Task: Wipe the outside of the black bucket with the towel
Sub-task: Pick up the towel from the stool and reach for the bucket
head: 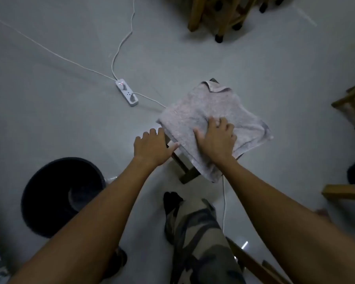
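Note:
A pale grey towel [195,111] lies spread over a small wooden stool [182,167] in the middle of the floor. My right hand [215,140] presses down on the towel's near part, fingers curled into the cloth. My left hand [152,146] rests at the towel's left edge on the stool's corner, fingers apart, thumb touching the cloth. The black bucket [64,195] stands upright on the floor at the lower left, apart from both hands; my left forearm crosses its right rim.
A white power strip [127,94] with cables lies on the floor left of the stool. Wooden chair legs [219,17] stand at the back, more wooden furniture [353,99] at the right. My camouflage trouser leg [199,238] is below.

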`<act>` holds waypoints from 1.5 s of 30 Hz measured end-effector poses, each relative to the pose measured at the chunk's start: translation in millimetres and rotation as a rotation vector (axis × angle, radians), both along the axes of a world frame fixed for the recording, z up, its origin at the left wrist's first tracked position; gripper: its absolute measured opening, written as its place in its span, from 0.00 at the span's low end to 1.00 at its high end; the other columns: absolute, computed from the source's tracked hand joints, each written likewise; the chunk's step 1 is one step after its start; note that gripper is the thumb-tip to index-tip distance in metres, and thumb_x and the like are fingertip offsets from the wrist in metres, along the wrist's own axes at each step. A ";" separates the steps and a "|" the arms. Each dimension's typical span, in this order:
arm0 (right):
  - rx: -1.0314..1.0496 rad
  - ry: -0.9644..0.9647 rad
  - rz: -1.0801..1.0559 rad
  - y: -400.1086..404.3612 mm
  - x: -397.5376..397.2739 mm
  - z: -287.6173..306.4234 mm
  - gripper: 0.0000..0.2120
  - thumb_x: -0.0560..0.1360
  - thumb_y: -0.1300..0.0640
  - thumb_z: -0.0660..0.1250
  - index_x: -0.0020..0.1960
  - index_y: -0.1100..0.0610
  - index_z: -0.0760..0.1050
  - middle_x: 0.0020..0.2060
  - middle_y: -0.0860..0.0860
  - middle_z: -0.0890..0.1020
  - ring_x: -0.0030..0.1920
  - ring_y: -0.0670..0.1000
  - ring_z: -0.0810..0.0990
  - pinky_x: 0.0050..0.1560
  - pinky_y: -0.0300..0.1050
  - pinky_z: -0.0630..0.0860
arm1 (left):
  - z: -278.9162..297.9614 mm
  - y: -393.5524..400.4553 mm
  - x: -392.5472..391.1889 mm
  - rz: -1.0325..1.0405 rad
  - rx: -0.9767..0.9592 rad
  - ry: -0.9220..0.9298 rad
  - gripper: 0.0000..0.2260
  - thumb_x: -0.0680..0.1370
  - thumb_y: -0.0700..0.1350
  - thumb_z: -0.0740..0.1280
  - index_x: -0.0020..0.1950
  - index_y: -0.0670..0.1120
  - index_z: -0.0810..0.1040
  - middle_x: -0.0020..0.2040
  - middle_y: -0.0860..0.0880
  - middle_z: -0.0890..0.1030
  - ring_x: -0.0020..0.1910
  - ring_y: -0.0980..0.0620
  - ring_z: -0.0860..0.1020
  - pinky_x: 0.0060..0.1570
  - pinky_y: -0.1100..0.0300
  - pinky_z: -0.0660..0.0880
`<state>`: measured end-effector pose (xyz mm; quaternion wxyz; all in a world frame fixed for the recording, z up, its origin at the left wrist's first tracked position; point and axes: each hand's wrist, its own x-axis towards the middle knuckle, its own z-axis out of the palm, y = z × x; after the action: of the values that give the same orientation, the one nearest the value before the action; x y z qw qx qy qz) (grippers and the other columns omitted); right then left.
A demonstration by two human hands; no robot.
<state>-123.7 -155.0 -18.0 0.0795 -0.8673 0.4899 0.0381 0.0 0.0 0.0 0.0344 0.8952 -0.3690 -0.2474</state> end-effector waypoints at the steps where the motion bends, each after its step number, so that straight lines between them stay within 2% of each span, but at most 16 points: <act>1: -0.028 -0.001 0.015 3.6 -1.6 0.2 0.31 0.79 0.33 0.58 0.73 0.52 0.68 0.72 0.60 0.69 0.69 0.65 0.69 0.64 0.64 0.70 | 1.2 4.0 -6.0 -0.001 0.002 -0.006 0.36 0.78 0.72 0.54 0.74 0.46 0.67 0.69 0.41 0.75 0.65 0.39 0.75 0.61 0.43 0.71; 3: -0.087 0.022 0.063 12.2 -5.3 3.5 0.22 0.82 0.41 0.61 0.69 0.53 0.70 0.65 0.60 0.73 0.63 0.64 0.73 0.57 0.61 0.74 | 6.9 15.9 -18.6 0.013 -0.013 -0.041 0.36 0.78 0.72 0.54 0.72 0.46 0.68 0.69 0.41 0.75 0.65 0.39 0.75 0.61 0.43 0.71; 5: -0.060 0.047 0.144 24.2 -11.8 9.1 0.16 0.82 0.50 0.63 0.67 0.54 0.69 0.62 0.60 0.74 0.60 0.64 0.76 0.54 0.60 0.77 | 19.1 36.0 -32.2 0.034 -0.015 -0.050 0.36 0.77 0.73 0.53 0.72 0.46 0.68 0.69 0.41 0.75 0.65 0.39 0.75 0.60 0.44 0.71; 8: 0.063 0.058 0.251 40.0 -26.1 18.4 0.16 0.81 0.56 0.65 0.67 0.56 0.68 0.62 0.61 0.75 0.60 0.63 0.79 0.55 0.59 0.79 | 40.0 70.3 -48.6 0.058 -0.004 -0.074 0.37 0.77 0.73 0.52 0.74 0.46 0.67 0.70 0.41 0.74 0.66 0.39 0.74 0.61 0.43 0.70; 11: 0.212 -0.004 0.291 61.3 -33.1 39.5 0.14 0.82 0.61 0.61 0.67 0.61 0.70 0.61 0.63 0.76 0.60 0.65 0.78 0.57 0.59 0.76 | 61.7 102.5 -58.5 0.100 -0.007 -0.129 0.36 0.78 0.72 0.53 0.74 0.47 0.66 0.70 0.42 0.74 0.66 0.40 0.74 0.61 0.44 0.70; 17: 0.217 -0.153 0.359 115.7 -26.5 91.7 0.15 0.80 0.63 0.63 0.66 0.62 0.72 0.59 0.63 0.76 0.58 0.65 0.78 0.55 0.56 0.76 | 93.1 162.1 -77.5 0.167 -0.024 -0.217 0.36 0.78 0.72 0.54 0.73 0.47 0.67 0.69 0.42 0.75 0.65 0.40 0.75 0.60 0.45 0.71; 21: 0.154 -0.281 0.426 147.8 -7.3 111.9 0.10 0.78 0.62 0.65 0.58 0.61 0.78 0.54 0.60 0.82 0.54 0.59 0.81 0.55 0.54 0.80 | 94.4 201.0 -77.2 0.230 -0.004 -0.226 0.36 0.77 0.73 0.53 0.72 0.47 0.68 0.69 0.43 0.75 0.66 0.40 0.74 0.60 0.45 0.70; 23: 0.209 -0.326 0.412 161.2 1.8 111.4 0.10 0.80 0.60 0.64 0.61 0.59 0.77 0.56 0.59 0.81 0.56 0.59 0.80 0.56 0.52 0.79 | 87.3 217.9 -70.7 0.253 0.017 -0.203 0.35 0.78 0.73 0.52 0.72 0.47 0.68 0.69 0.43 0.75 0.66 0.40 0.74 0.62 0.44 0.70; 28: 0.308 -0.349 0.453 192.7 24.1 75.0 0.10 0.84 0.56 0.62 0.62 0.57 0.76 0.54 0.57 0.80 0.54 0.57 0.81 0.55 0.50 0.78 | 43.9 245.3 -41.0 0.266 0.100 -0.150 0.33 0.78 0.70 0.55 0.72 0.47 0.69 0.70 0.41 0.74 0.67 0.39 0.73 0.63 0.44 0.70; 31: 0.357 -0.321 0.503 209.5 40.2 37.3 0.08 0.84 0.56 0.63 0.61 0.57 0.76 0.51 0.52 0.77 0.48 0.51 0.78 0.49 0.42 0.75 | 5.0 251.5 -18.8 0.277 0.154 -0.135 0.34 0.79 0.70 0.54 0.74 0.46 0.67 0.71 0.41 0.73 0.67 0.39 0.73 0.63 0.44 0.70; 37: 0.453 -0.251 0.424 218.0 69.6 -51.2 0.04 0.83 0.57 0.63 0.57 0.54 0.75 0.50 0.52 0.79 0.50 0.51 0.81 0.49 0.42 0.78 | -91.1 244.7 19.1 0.272 0.267 -0.008 0.33 0.79 0.69 0.57 0.73 0.46 0.67 0.71 0.40 0.73 0.68 0.39 0.73 0.64 0.43 0.69; 40: 0.479 -0.218 0.346 216.5 76.8 -88.2 0.08 0.83 0.57 0.64 0.61 0.56 0.75 0.52 0.52 0.79 0.50 0.49 0.79 0.48 0.38 0.74 | -134.8 237.4 34.6 0.317 0.281 0.113 0.32 0.79 0.66 0.61 0.72 0.43 0.68 0.70 0.40 0.74 0.67 0.39 0.74 0.65 0.44 0.70; 43: 0.509 -0.201 0.289 213.9 82.9 -114.9 0.08 0.83 0.57 0.64 0.62 0.55 0.75 0.55 0.53 0.80 0.51 0.49 0.79 0.47 0.37 0.73 | -173.3 233.1 46.7 0.484 0.234 0.318 0.32 0.79 0.62 0.65 0.73 0.38 0.68 0.69 0.38 0.76 0.66 0.38 0.76 0.64 0.45 0.74; 45: 0.522 -0.181 0.282 213.3 86.3 -125.5 0.08 0.84 0.57 0.63 0.62 0.55 0.75 0.55 0.53 0.79 0.52 0.50 0.79 0.47 0.38 0.72 | -192.2 232.4 48.2 0.544 0.217 0.386 0.30 0.80 0.57 0.67 0.73 0.39 0.68 0.68 0.38 0.76 0.66 0.37 0.76 0.62 0.46 0.75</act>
<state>-37.5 58.2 -143.6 0.3367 -0.8769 0.3294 0.0959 48.2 232.4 -192.2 0.0729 0.8960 -0.0754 -0.4316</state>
